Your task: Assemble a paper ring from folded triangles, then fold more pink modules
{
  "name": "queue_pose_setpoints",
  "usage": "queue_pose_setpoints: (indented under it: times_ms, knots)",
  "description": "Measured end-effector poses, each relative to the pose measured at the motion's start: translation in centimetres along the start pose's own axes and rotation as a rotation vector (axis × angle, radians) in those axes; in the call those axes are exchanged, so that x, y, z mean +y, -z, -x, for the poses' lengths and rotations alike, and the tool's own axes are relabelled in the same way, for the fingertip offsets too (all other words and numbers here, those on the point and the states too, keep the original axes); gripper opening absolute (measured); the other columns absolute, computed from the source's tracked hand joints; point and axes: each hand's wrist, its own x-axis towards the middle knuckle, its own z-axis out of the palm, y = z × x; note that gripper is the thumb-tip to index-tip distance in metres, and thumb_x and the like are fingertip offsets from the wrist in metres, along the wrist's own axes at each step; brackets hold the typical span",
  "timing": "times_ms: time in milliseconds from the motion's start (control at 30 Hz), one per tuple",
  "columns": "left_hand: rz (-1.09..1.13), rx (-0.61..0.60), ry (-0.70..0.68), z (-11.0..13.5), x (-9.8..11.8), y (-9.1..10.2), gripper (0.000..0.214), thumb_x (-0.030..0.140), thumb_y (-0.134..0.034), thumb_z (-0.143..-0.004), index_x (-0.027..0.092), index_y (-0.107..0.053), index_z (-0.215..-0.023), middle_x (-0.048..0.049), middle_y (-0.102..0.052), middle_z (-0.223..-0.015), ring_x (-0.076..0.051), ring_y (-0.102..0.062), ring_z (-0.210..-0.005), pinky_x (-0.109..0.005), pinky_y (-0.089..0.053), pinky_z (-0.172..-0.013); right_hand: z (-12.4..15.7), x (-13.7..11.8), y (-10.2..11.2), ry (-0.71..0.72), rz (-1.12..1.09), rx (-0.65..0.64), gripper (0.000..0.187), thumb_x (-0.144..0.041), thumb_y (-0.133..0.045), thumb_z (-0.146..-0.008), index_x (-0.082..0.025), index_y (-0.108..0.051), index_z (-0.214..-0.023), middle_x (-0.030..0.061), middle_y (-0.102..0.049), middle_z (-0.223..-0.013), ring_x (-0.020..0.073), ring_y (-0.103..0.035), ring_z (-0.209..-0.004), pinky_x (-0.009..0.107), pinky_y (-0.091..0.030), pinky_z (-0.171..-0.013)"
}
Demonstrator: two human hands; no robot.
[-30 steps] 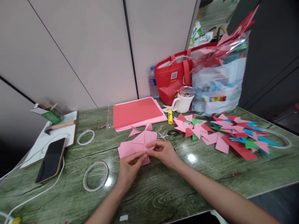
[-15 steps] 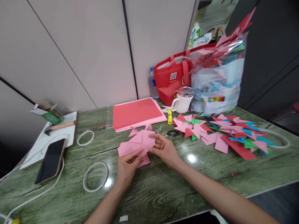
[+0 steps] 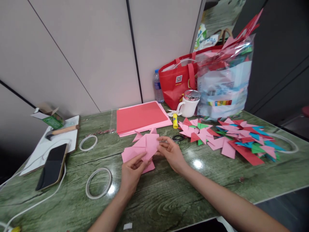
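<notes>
Between my hands is a piece of folded pink paper, with creases and overlapping flaps on its upper face. My left hand grips its lower edge, thumb and fingers closed on it. At its right edge my right hand pinches the paper between thumb and fingers. More pink folded paper lies under and behind the held piece, partly hidden by it. Black-handled scissors lie just beyond my right hand. Behind the held piece is a stack of red and pink paper sheets.
Folded paper pieces are heaped at the right. A yellow glue stick, white mug, bottle, red bag and plastic bag stand behind. Leftward lie tape rolls, a phone and a hammer.
My right hand has shifted slightly along the right edge of the pink paper, and its fingers are bent a little differently. The left hand stays nearly in place.
</notes>
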Motion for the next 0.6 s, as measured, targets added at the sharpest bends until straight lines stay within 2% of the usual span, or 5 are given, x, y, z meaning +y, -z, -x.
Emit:
queue_pose_setpoints:
  times_ms: [167,333,400,533,600]
  knots:
    - [-0.058,0.136,-0.135,-0.11,0.41,0.20,0.021,0.027,-0.074,-0.058,0.015,-0.072,-0.076,-0.0049,-0.072,-0.075,-0.016,-0.066,-0.066,-0.026,-0.054,-0.066,-0.24,0.12,0.55,0.134,0.198,0.063,0.019,-0.030,-0.064,-0.071,-0.020,-0.054,-0.083,-0.0008,-0.058,-0.073,0.0115,-0.057,-0.062,0.025,-0.052,-0.058]
    - [-0.045,0.211,-0.202,-0.51,0.63,0.57,0.018,0.030,-0.071,-0.063,0.014,-0.069,-0.070,-0.0058,-0.070,-0.080,-0.015,-0.063,-0.069,-0.022,-0.051,-0.062,0.09,-0.01,0.56,0.228,0.477,0.080,0.013,-0.028,-0.056,-0.076,-0.018,-0.062,-0.081,0.0041,-0.063,-0.080,0.0154,-0.059,-0.072,0.028,-0.049,-0.066]
    - [-0.037,0.176,-0.173,-0.49,0.64,0.53,0.018,0.028,-0.073,-0.061,0.014,-0.068,-0.070,-0.0046,-0.070,-0.079,-0.014,-0.064,-0.069,-0.021,-0.051,-0.060,0.17,0.04,0.53,0.256,0.502,0.052,0.013,-0.026,-0.056,-0.077,-0.018,-0.063,-0.083,0.0051,-0.063,-0.085,0.0163,-0.059,-0.078,0.028,-0.049,-0.070]
    - [0.060,-0.034,0.072,-0.24,0.47,0.30,0.026,0.026,-0.076,-0.057,0.015,-0.067,-0.078,-0.0021,-0.068,-0.067,-0.016,-0.064,-0.053,-0.029,-0.055,-0.056,0.23,0.15,0.41,0.234,0.400,-0.041,0.022,-0.023,-0.060,-0.074,-0.020,-0.058,-0.096,0.0038,-0.060,-0.089,0.0143,-0.058,-0.079,0.027,-0.049,-0.072]
    - [0.094,-0.047,0.089,-0.16,0.31,0.25,0.029,0.025,-0.076,-0.057,0.014,-0.068,-0.083,-0.0035,-0.070,-0.072,-0.016,-0.065,-0.056,-0.032,-0.056,-0.061,0.30,0.11,0.30,0.204,0.336,-0.076,0.030,-0.023,-0.063,-0.071,-0.022,-0.053,-0.099,0.0027,-0.058,-0.091,0.0129,-0.059,-0.078,0.026,-0.049,-0.072]
